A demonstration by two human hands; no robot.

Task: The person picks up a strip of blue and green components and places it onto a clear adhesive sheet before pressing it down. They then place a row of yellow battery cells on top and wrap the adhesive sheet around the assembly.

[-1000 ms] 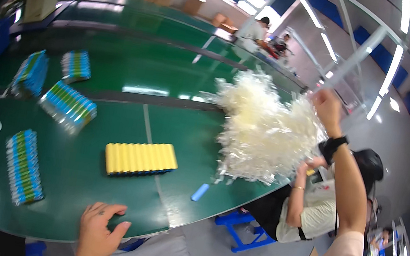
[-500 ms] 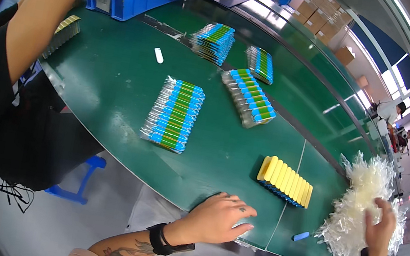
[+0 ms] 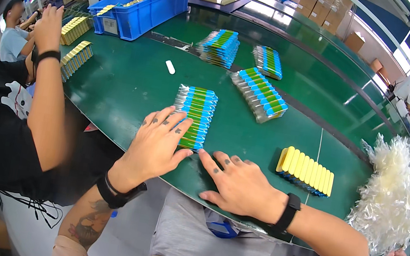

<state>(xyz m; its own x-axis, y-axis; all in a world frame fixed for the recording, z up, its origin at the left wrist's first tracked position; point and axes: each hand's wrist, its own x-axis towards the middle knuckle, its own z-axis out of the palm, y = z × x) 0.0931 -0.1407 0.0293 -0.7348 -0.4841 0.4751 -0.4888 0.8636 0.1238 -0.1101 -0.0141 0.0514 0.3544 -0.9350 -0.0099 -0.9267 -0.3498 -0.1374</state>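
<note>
A row of thin round-ended pieces, blue with a green band and clear plastic wrapping [image 3: 197, 113], lies flat on the green table. My left hand [image 3: 154, 141] rests over its left side and near end, the fingers stretched out and slightly apart. My right hand [image 3: 241, 185] lies low over the table beside the row's near right corner, its index fingertip at or close to that corner. Its fingers are spread, with nothing seen in them. Right of it stands a row of yellow round-ended pieces [image 3: 307, 169], blue underneath.
More wrapped rows [image 3: 259, 95] and a wrapped stack [image 3: 219, 47] lie farther back, with a small white piece [image 3: 170, 67]. A heap of clear plastic sleeves [image 3: 393, 195] is at right. A blue bin [image 3: 146, 9] stands back left. A co-worker's arm [image 3: 49, 98] is at left.
My left hand has moved left and forward onto the wrapped row. My right hand has come from the plastic heap to beside the row's near end. The view has shifted somewhat.
</note>
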